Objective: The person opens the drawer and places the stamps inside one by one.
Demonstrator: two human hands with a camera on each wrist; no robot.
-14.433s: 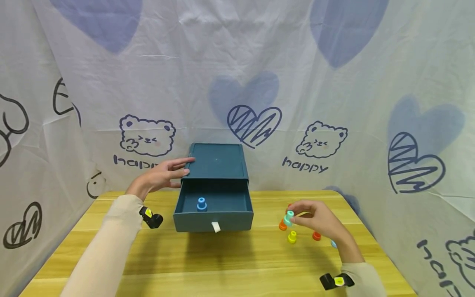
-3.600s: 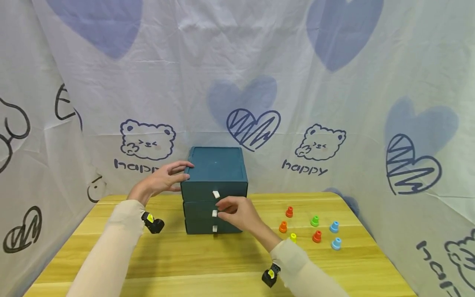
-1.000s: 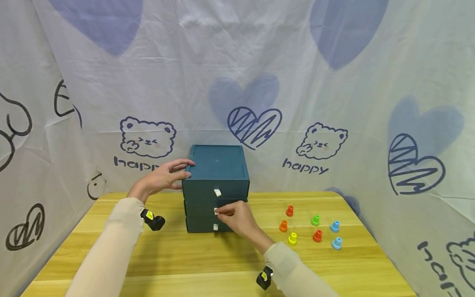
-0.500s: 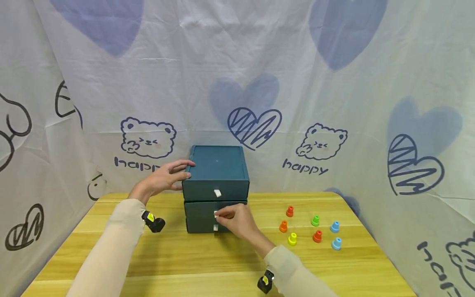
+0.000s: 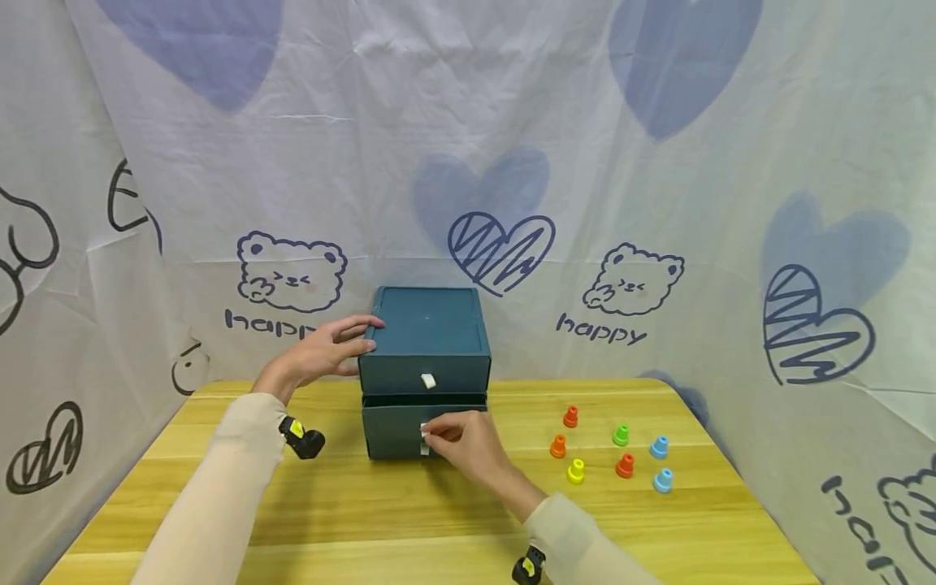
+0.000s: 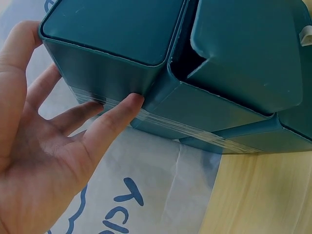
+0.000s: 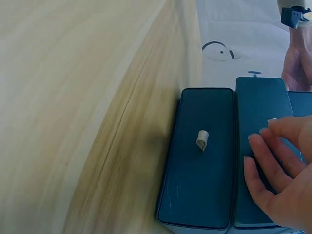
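Note:
A dark teal three-drawer cabinet [image 5: 427, 321] stands at the back of the table. My left hand [image 5: 314, 353] rests its spread, mostly straight fingers against the cabinet's left side and top edge, as the left wrist view also shows. Thumb and fingers of my right hand [image 5: 471, 447] pinch the white pull tab [image 5: 423, 429] on the middle drawer [image 5: 391, 418]. That drawer juts a little out of the cabinet, with a dark gap above its front. Above it the top drawer [image 5: 395, 374] is closed, and the bottom drawer [image 7: 195, 180] is closed too.
Right of the cabinet several small stepped pegs stand on the wooden table [image 5: 351, 520], among them a green peg [image 5: 621, 435], a yellow peg [image 5: 576, 470] and an orange peg [image 5: 558, 445]. A patterned white cloth [image 5: 409, 106] hangs behind and along both sides.
Earlier the top drawer stood out with a blue peg inside, and my right hand held a mint peg. That drawer has closed; my right hand has since drawn the middle drawer slightly forward.

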